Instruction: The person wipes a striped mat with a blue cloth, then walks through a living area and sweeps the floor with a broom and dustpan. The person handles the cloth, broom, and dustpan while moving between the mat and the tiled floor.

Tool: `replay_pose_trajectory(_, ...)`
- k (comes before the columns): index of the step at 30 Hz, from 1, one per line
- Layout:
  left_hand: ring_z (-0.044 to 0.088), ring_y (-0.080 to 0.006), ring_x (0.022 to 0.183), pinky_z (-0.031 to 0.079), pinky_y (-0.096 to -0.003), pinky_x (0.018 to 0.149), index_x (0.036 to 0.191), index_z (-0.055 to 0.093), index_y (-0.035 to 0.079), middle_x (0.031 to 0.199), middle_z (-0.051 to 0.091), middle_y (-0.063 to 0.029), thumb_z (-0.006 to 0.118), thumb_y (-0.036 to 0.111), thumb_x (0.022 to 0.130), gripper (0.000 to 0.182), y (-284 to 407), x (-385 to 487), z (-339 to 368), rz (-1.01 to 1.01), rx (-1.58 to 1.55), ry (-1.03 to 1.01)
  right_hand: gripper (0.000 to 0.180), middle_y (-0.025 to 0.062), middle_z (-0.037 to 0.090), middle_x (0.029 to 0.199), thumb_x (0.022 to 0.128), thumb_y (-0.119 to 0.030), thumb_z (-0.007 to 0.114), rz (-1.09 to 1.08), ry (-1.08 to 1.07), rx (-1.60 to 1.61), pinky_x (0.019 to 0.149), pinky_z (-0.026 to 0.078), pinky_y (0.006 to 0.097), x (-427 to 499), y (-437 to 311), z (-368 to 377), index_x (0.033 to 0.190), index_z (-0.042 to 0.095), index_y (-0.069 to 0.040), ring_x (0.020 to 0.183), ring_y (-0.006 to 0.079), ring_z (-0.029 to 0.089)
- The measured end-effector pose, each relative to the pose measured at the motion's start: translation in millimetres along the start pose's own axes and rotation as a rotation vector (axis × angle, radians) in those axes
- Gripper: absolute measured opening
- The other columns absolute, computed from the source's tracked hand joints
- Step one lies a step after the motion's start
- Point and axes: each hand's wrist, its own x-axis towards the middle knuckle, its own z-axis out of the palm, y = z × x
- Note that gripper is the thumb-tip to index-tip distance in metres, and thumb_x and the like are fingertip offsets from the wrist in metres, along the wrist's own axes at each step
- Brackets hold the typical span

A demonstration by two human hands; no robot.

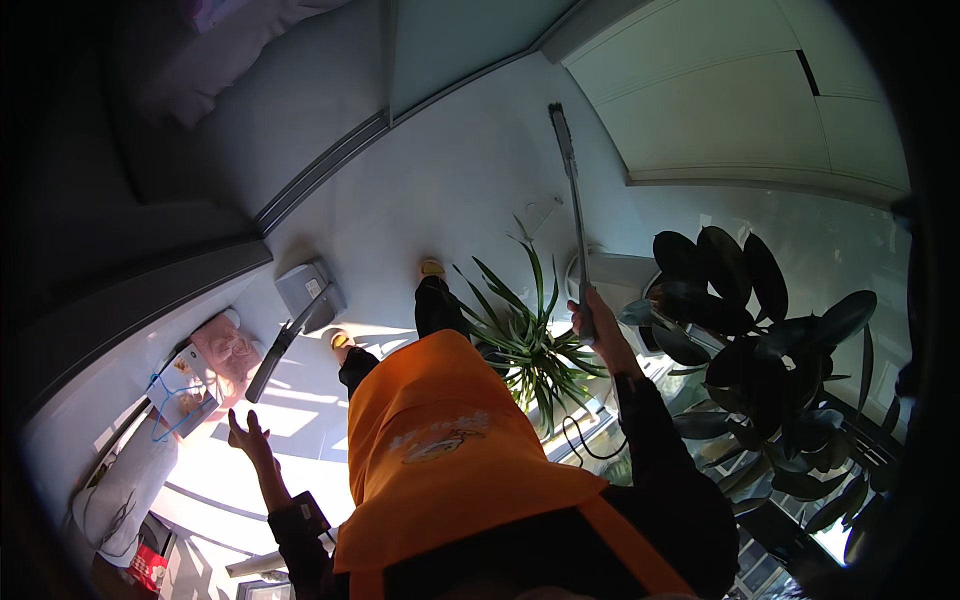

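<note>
My right hand [596,326] is closed around the grey handle of a broom [576,217], whose dark bristled head points away at the top, over the pale floor. My left hand [253,442] has its fingers apart and holds nothing. Just beyond its fingertips is the dark handle end of a long-handled dustpan [311,292], with a small gap visible between them. The dustpan's grey pan lies near the sliding-door track. Between my hands are the orange apron [450,450] and my feet in yellow slippers [431,268].
A spiky-leaved potted plant [536,341] stands beside my right arm, and a broad-leaved plant [750,360] farther right. Pale cabinets [720,97] are at upper right. A door track [322,172] crosses upper left. Pink fabric [225,349] and a blue hanger [176,397] lie left.
</note>
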Motion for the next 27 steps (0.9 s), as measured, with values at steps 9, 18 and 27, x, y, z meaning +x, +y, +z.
replay_pose_trajectory(9, 0.054, -0.0324, 0.111, 0.037, -0.0439, 0.102, 0.148, 0.009, 0.008, 0.140, 0.034, -0.0193, 0.079, 0.003, 0.063, 0.110, 84, -49, 49, -0.023, -0.039, -0.423, 0.019, 0.0051, 0.048, 0.068, 0.095, -0.025, 0.047, 0.222, -0.107, 0.085, 0.045, 0.045, 0.0286, 177, -60, 33, 0.093, 0.037, -0.009, 0.053, 0.0141, 0.052)
replay_pose_trajectory(18, 0.047, -0.0335, 0.118, 0.047, -0.0333, 0.089, 0.140, 0.025, 0.002, 0.126, 0.041, -0.0291, 0.073, 0.006, 0.075, 0.080, 120, -91, 131, -0.562, -0.851, -0.582, 0.023, 0.0034, 0.048, 0.067, 0.097, -0.038, 0.041, 0.418, -0.203, -0.267, 0.045, 0.045, 0.0296, -12, 124, 114, 0.104, 0.033, -0.018, 0.049, 0.0127, 0.048)
replay_pose_trajectory(27, 0.051, -0.0074, 0.074, 0.044, -0.0196, 0.066, 0.111, 0.052, -0.006, 0.082, 0.056, -0.0010, 0.060, 0.006, 0.087, 0.028, 106, -72, 101, 0.210, -0.127, -0.669, 0.030, 0.0006, 0.049, 0.067, 0.095, -0.039, 0.048, 0.506, -0.220, -0.400, 0.042, 0.044, 0.0225, -60, 101, 164, 0.116, 0.043, -0.019, 0.049, 0.0072, 0.048)
